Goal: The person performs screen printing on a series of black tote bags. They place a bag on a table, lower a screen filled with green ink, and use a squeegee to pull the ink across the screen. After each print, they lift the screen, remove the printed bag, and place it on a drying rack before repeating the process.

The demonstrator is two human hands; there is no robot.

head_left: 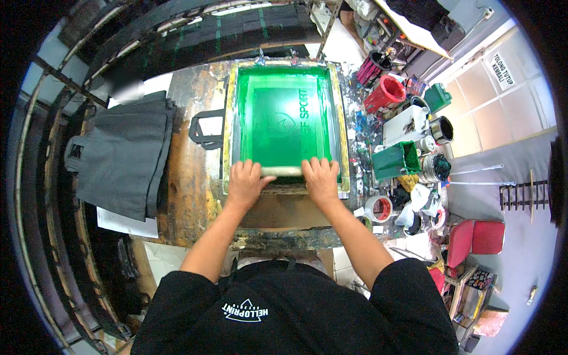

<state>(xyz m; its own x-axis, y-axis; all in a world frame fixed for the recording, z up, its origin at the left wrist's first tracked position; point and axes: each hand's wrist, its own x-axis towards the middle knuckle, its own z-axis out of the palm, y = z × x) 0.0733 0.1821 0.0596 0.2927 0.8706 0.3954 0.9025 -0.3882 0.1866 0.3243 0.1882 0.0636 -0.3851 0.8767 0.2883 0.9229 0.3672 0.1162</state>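
Note:
Both my hands grip a pale squeegee [280, 171] that lies across the near end of a printing screen. My left hand [245, 182] is closed over its left end, with the thumb along the near side. At the right end, my right hand [321, 178] has its fingers curled over the top. Bright green ink covers the mesh [266, 118], where a shield emblem and lettering show through. A worn wooden frame [229, 130] surrounds it, held at the far edge by hinge clamps [260, 58]. Black bag handles [204, 131] stick out from under the frame's left side.
Dark grey fabric bags [121, 154] lie stacked at the table's left. Along the right stand a red bucket [386, 93], a green container [395, 161], a tape roll [378, 208] and several ink tubs. Racks [35, 130] line the left; a red chair [473, 239] stands right.

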